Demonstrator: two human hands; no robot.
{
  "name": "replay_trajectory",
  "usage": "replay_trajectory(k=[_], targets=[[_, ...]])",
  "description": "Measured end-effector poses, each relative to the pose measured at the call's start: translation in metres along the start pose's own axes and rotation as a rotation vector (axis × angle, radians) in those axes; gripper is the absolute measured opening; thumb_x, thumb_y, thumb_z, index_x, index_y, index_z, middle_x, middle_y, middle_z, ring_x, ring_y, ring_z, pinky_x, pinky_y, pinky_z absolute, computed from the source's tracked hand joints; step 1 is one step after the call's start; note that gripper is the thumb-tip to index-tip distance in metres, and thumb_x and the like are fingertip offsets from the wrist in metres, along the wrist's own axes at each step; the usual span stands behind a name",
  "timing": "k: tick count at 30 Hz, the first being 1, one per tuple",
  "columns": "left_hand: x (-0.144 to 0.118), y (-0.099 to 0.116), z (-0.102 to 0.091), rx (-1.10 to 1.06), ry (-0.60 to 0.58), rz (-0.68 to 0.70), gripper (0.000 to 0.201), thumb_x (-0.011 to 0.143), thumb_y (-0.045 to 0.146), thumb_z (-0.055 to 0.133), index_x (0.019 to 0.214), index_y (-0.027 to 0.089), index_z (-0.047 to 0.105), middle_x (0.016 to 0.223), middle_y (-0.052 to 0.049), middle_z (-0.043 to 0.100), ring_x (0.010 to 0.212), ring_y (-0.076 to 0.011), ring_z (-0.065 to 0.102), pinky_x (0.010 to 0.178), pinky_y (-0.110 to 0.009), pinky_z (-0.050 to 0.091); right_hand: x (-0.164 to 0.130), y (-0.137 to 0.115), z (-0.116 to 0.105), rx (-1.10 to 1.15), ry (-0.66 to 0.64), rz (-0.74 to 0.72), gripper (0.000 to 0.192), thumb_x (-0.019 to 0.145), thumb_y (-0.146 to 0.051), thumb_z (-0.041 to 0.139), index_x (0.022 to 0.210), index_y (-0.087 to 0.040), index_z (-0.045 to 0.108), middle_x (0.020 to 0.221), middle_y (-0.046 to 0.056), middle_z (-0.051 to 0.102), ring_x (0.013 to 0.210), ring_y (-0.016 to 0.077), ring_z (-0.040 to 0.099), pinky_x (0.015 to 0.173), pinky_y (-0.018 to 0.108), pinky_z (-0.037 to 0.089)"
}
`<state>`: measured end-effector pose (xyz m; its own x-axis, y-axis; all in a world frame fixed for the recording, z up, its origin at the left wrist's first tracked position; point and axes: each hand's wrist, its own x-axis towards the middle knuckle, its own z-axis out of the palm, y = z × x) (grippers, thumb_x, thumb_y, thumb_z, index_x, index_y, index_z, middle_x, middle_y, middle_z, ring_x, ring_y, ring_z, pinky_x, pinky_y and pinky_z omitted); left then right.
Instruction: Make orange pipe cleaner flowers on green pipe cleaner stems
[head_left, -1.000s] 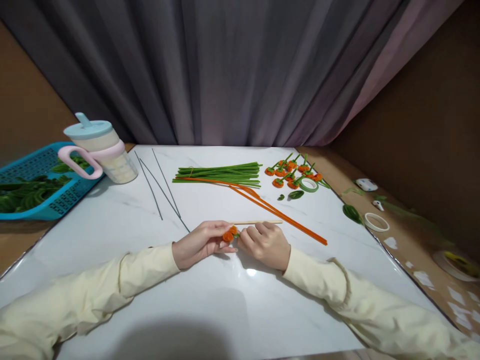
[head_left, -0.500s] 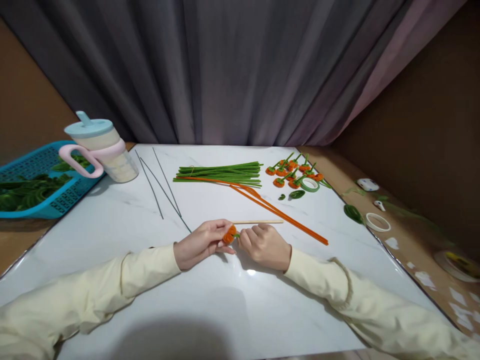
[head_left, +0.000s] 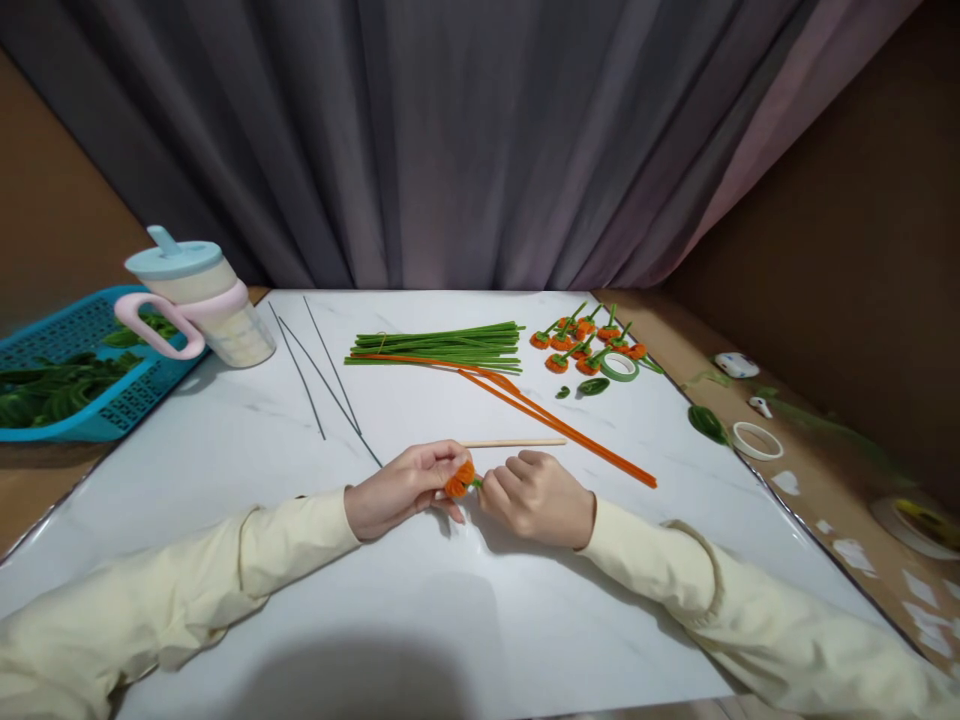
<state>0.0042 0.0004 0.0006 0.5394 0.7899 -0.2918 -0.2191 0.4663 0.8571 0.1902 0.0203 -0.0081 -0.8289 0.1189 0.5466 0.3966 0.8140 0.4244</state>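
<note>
The left hand point(head_left: 405, 490) pinches an orange flower point(head_left: 459, 480) between its fingers, above the middle of the white bench point(head_left: 600, 630); the right hand point(head_left: 536, 500), its fingers curled, pinches the flower's green stem point(head_left: 476, 483). A thin stick point(head_left: 517, 443) lies just beyond the hands; farther back are orange strips point(head_left: 615, 460) and a bundle of green stalks point(head_left: 442, 346), with more orange flowers point(head_left: 561, 342) to its right.

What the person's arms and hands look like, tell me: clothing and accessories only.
The left sleeve and right sleeve are long, loose, creased and pale cream, reaching the wrists, each with a darker ridge across the forearm. The left hand and right hand are bare: no gloves, rings or watch show.
</note>
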Motion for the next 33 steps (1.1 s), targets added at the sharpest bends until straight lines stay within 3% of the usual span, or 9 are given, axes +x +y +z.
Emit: replay_trajectory(k=[6,10,15,18,20,23,26,29,33], targets=[[0.001,-0.001,-0.002,0.027,0.024,0.04,0.027,0.077,0.04,0.064,0.084,0.016,0.052,0.063,0.004,0.047,0.05,-0.0059,0.044,0.05,-0.02,0.047,0.001,0.001,-0.003,0.199,-0.103,0.171,0.02,0.086,-0.017,0.04,0.069,-0.015,0.049,0.055,0.0,0.051,0.049,0.0115,0.044,0.046,0.028,0.02],[0.002,-0.004,-0.002,0.059,0.016,0.081,0.026,0.079,0.039,0.063,0.082,0.016,0.052,0.065,0.003,0.049,0.053,-0.0065,0.048,0.051,-0.019,0.044,0.0,0.0,-0.004,0.348,-0.158,0.114,0.018,0.081,-0.009,0.034,0.072,-0.014,0.048,0.055,0.0,0.05,0.047,0.0117,0.042,0.045,0.027,0.023],[0.001,-0.006,-0.001,0.068,0.011,0.104,0.027,0.078,0.039,0.064,0.08,0.015,0.053,0.068,0.002,0.05,0.057,-0.007,0.05,0.055,-0.02,0.046,-0.003,-0.003,-0.005,0.379,-0.178,0.044,0.019,0.076,-0.008,0.031,0.074,-0.013,0.049,0.054,0.001,0.05,0.043,0.0121,0.039,0.041,0.027,0.02],[0.001,-0.005,-0.001,0.065,-0.015,0.084,0.027,0.077,0.039,0.065,0.08,0.015,0.053,0.068,0.002,0.051,0.057,-0.0071,0.05,0.055,-0.021,0.048,-0.002,-0.004,-0.007,0.485,-0.185,0.067,0.019,0.077,-0.009,0.032,0.073,-0.013,0.05,0.055,0.003,0.053,0.041,0.0114,0.039,0.041,0.027,0.02],[0.002,-0.003,-0.001,0.054,-0.02,0.072,0.026,0.077,0.037,0.065,0.081,0.015,0.053,0.069,0.002,0.051,0.056,-0.0067,0.05,0.056,-0.021,0.049,0.0,-0.004,-0.009,0.67,-0.2,0.224,0.02,0.079,-0.011,0.032,0.071,-0.013,0.05,0.053,0.002,0.053,0.039,0.0104,0.039,0.04,0.025,0.024],[0.004,0.001,-0.002,0.065,0.023,0.084,0.028,0.081,0.042,0.058,0.092,0.017,0.054,0.071,0.001,0.052,0.059,-0.0088,0.052,0.056,-0.024,0.051,0.007,-0.002,-0.01,1.185,-0.294,0.704,0.023,0.083,-0.019,0.038,0.062,-0.016,0.048,0.044,-0.002,0.051,0.033,0.0076,0.041,0.036,0.02,0.029],[0.005,0.002,-0.002,0.226,0.127,0.198,0.035,0.084,0.045,0.052,0.106,0.018,0.056,0.084,-0.002,0.058,0.066,-0.0118,0.057,0.061,-0.026,0.053,0.012,0.002,-0.008,1.759,-0.363,1.123,0.025,0.08,-0.027,0.05,0.058,-0.015,0.047,0.044,-0.001,0.057,0.027,0.0074,0.043,0.026,0.017,0.028],[0.004,0.001,-0.002,0.376,0.189,0.291,0.034,0.081,0.038,0.059,0.107,0.018,0.06,0.097,-0.005,0.062,0.074,-0.0134,0.06,0.066,-0.025,0.052,0.015,0.005,-0.006,2.05,-0.33,1.232,0.022,0.073,-0.029,0.061,0.062,-0.012,0.053,0.048,0.003,0.063,0.024,0.0081,0.045,0.022,0.016,0.027],[0.004,0.0,-0.003,0.39,0.186,0.295,0.031,0.08,0.038,0.06,0.099,0.014,0.065,0.084,-0.005,0.066,0.066,-0.0134,0.061,0.063,-0.024,0.052,0.015,0.005,-0.003,2.166,-0.353,1.224,0.033,0.077,-0.041,0.059,0.071,-0.008,0.058,0.05,0.006,0.064,0.026,0.011,0.05,0.022,0.016,0.032]])
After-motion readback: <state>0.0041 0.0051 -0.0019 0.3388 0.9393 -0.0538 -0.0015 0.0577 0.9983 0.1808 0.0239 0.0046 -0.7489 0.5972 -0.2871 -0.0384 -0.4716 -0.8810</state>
